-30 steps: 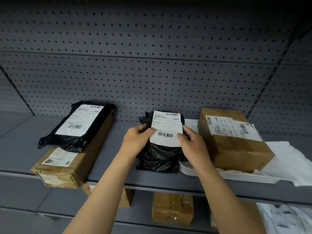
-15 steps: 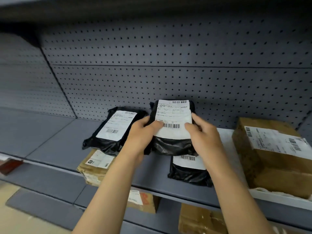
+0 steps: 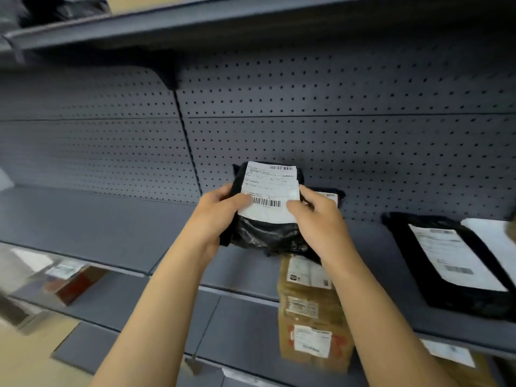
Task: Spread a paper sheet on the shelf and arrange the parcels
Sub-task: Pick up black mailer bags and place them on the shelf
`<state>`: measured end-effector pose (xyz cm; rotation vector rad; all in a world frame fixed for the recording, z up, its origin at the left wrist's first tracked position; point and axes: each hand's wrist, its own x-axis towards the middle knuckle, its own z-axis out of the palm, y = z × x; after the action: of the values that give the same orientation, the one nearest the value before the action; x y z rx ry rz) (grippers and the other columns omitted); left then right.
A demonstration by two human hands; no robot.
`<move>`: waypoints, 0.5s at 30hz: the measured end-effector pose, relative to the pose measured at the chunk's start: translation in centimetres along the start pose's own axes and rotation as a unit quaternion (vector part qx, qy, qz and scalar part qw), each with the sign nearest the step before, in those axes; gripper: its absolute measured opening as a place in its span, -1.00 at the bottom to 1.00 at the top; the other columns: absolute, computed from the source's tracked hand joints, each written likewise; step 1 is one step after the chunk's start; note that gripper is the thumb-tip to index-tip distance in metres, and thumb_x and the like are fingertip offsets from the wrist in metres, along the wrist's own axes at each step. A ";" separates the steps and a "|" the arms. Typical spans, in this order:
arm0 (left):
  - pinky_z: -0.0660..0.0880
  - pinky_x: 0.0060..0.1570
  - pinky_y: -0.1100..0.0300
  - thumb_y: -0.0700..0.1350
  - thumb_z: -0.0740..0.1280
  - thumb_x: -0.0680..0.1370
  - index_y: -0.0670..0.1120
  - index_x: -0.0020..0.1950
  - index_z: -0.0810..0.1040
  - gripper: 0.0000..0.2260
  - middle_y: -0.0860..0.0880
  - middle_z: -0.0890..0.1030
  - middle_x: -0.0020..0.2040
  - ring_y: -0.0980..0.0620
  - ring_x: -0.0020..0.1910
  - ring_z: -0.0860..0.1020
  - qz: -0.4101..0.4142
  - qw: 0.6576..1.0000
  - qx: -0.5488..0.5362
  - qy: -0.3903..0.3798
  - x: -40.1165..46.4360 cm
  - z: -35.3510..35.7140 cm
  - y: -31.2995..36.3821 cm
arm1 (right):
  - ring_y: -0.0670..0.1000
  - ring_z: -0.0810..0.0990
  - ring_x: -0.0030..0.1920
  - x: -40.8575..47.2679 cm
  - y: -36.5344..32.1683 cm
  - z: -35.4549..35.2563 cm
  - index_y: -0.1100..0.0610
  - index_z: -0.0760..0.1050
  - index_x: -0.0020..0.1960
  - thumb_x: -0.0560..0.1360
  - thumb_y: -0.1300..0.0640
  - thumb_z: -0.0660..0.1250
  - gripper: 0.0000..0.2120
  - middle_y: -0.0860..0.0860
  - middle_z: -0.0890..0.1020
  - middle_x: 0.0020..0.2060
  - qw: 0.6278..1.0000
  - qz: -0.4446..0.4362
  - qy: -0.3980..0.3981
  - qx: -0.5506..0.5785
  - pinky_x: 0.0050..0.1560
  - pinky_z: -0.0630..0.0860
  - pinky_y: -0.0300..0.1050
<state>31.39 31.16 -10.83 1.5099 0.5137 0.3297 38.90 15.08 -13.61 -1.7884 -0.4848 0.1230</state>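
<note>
A black plastic parcel [image 3: 268, 236] with a white barcode label is held in the air above the grey shelf [image 3: 97, 227]. My left hand [image 3: 220, 213] grips its left side and my right hand [image 3: 318, 219] grips its right side. Behind my right hand another black parcel [image 3: 333, 195] lies on a brown box [image 3: 304, 277] at the shelf's front edge. A flat black parcel [image 3: 446, 261] with a label lies further right. The edge of a white paper sheet [image 3: 491, 236] shows at the far right.
A pegboard back wall [image 3: 335, 135] stands behind the shelf. An upper shelf [image 3: 167, 26] hangs overhead. On the lower shelf are a brown box [image 3: 312, 342] with labels, a reddish box [image 3: 72, 283] at the left and another labelled box [image 3: 458, 358] at the right.
I have lifted the black parcel off a second one and carried it left. The view has swung left, so the other parcels and the paper now sit at the right.
</note>
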 end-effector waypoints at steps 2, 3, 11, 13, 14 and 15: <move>0.56 -0.40 0.27 -0.21 0.38 0.58 -0.07 0.19 0.69 -0.79 -0.02 0.78 -0.07 0.05 -0.24 0.72 -0.007 1.000 0.009 0.008 0.9 -3.7 0.0 | -0.19 0.59 -0.24 0.0 -1.2 3.8 -0.25 0.47 0.31 0.58 0.12 0.23 -0.62 -0.38 0.59 -0.14 1.000 0.007 -0.012 -0.009 -0.27 0.48 -0.36; 0.57 -0.37 0.26 -0.21 0.38 0.58 -0.06 0.20 0.69 -0.78 -0.02 0.78 -0.03 0.02 -0.19 0.72 -0.008 1.000 0.014 0.010 1.5 -5.6 -0.1 | -0.14 0.61 -0.20 0.2 -1.7 5.8 -0.22 0.50 0.30 0.58 0.13 0.23 -0.62 -0.36 0.61 -0.13 1.000 0.008 -0.018 -0.015 -0.20 0.51 -0.25; 0.58 -0.32 0.23 -0.24 0.37 0.59 -0.05 0.23 0.67 -0.75 -0.05 0.78 0.03 -0.02 -0.10 0.72 -0.038 0.999 0.021 0.032 6.1 -14.4 -2.1 | -0.01 0.65 -0.14 2.7 -2.3 15.0 -0.19 0.50 0.33 0.55 0.15 0.22 -0.58 -0.28 0.67 -0.10 0.996 0.045 -0.070 -0.032 -0.10 0.59 -0.07; 0.57 -0.32 0.25 -0.25 0.37 0.59 -0.04 0.24 0.66 -0.75 -0.05 0.77 0.03 -0.01 -0.11 0.72 -0.043 0.998 0.014 0.042 6.8 -15.7 -2.7 | -0.14 0.59 -0.22 3.6 -1.9 16.4 -0.19 0.52 0.31 0.55 0.16 0.22 -0.59 -0.30 0.66 -0.12 0.995 0.045 -0.080 -0.029 -0.21 0.50 -0.22; 0.56 -0.34 0.26 -0.25 0.37 0.59 -0.03 0.24 0.66 -0.74 -0.05 0.77 0.04 -0.01 -0.11 0.71 -0.045 0.998 0.016 0.048 7.1 -16.2 -2.9 | -0.22 0.58 -0.18 4.1 -1.8 17.0 -0.18 0.52 0.30 0.55 0.17 0.22 -0.60 -0.34 0.64 -0.12 0.995 0.047 -0.085 -0.023 -0.22 0.48 -0.29; 0.55 -0.35 0.27 -0.24 0.37 0.59 -0.03 0.25 0.66 -0.74 -0.05 0.77 0.05 -0.02 -0.09 0.70 -0.046 0.997 0.021 0.053 7.4 -16.7 -3.0 | -0.25 0.58 -0.14 4.4 -1.8 17.5 -0.19 0.53 0.27 0.56 0.18 0.22 -0.61 -0.37 0.62 -0.12 0.995 0.049 -0.089 -0.019 -0.23 0.46 -0.35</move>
<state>28.80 49.14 -14.42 1.5094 0.6768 0.3299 36.60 32.96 -16.02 -1.8479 -0.5290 0.3462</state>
